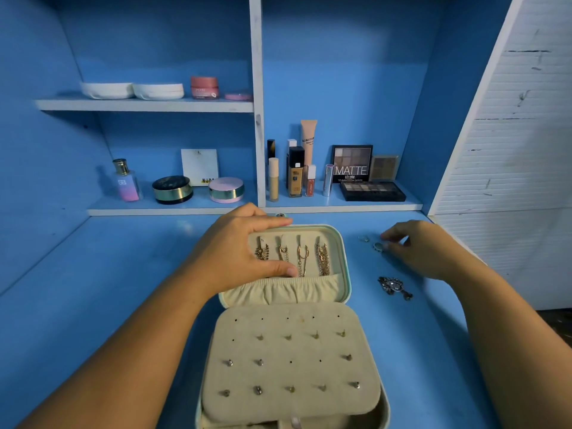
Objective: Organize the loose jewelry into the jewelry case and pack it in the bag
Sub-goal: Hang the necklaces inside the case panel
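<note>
An open cream jewelry case (345, 258) lies on the blue desk. Its raised lid holds several gold necklaces (297, 255) hung above an elastic pocket. The earring panel (291, 363) in front carries several studs. My left hand (241, 252) grips the lid's left side, fingers over its top edge and thumb by the pocket. My right hand (418, 246) reaches over the desk to the right, fingertips pinching a silver ring (378, 246). A second small ring (364, 239) lies just left of it. A dark silver brooch-like piece (393, 287) lies nearer me.
Shelves behind hold cosmetics: a perfume bottle (126, 181), compacts (172, 189), foundation bottles (295, 171) and eyeshadow palettes (371, 190). A white slatted wall (510, 150) borders the desk's right side. No bag is in view.
</note>
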